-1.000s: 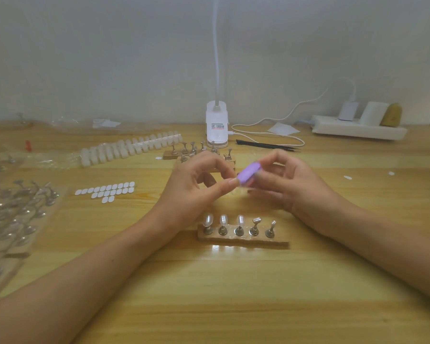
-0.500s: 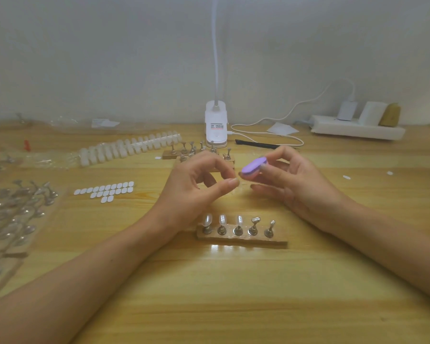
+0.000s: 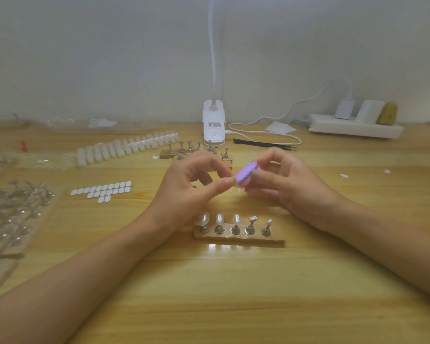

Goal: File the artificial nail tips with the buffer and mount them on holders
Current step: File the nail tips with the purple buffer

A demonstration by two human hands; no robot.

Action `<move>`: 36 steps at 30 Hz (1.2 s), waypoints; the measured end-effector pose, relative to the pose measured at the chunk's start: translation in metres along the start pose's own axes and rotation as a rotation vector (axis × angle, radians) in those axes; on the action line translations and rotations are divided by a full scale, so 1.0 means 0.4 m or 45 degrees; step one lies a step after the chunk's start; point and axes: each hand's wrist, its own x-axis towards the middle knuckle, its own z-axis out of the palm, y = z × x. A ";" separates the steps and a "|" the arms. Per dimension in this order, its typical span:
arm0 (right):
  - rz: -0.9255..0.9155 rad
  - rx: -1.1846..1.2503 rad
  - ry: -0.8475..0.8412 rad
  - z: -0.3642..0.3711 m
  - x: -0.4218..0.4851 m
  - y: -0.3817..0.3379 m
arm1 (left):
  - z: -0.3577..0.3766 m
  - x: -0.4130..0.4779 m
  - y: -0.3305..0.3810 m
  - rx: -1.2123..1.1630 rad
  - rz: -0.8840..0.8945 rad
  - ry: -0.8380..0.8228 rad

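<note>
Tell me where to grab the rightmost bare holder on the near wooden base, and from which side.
Pinch the rightmost holder by its thin metal stem, between round foot and tilted top pad, probably coming from above and the right. That side of the wooden base is free; another bare holder stands close on its left.

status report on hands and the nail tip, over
Left hand pinches tip, barely visible. Right hand holds buffer against it. Rack: three spots filled, two bare. Nothing in the way.
</note>
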 end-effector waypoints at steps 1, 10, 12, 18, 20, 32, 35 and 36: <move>0.018 -0.076 -0.078 0.003 -0.002 0.001 | -0.001 0.001 -0.001 -0.002 0.003 0.008; 0.030 -0.102 -0.122 0.004 -0.002 0.003 | -0.001 0.000 0.000 0.006 -0.004 0.031; -0.003 0.022 0.010 0.000 0.001 0.002 | -0.001 -0.001 0.002 0.005 -0.008 0.031; 0.013 -0.085 -0.083 0.001 -0.001 0.004 | -0.001 -0.001 0.000 0.007 -0.010 0.034; -0.019 0.042 0.049 -0.004 0.001 0.001 | 0.000 -0.001 0.001 0.012 -0.018 0.023; 0.038 -0.149 -0.100 -0.004 -0.004 0.000 | -0.001 0.001 0.001 0.026 0.004 0.025; 0.031 -0.001 0.026 -0.007 0.003 -0.006 | 0.000 0.001 0.008 0.032 0.012 0.013; 0.044 0.029 0.031 -0.009 0.005 -0.008 | 0.001 -0.001 0.011 0.037 0.018 0.009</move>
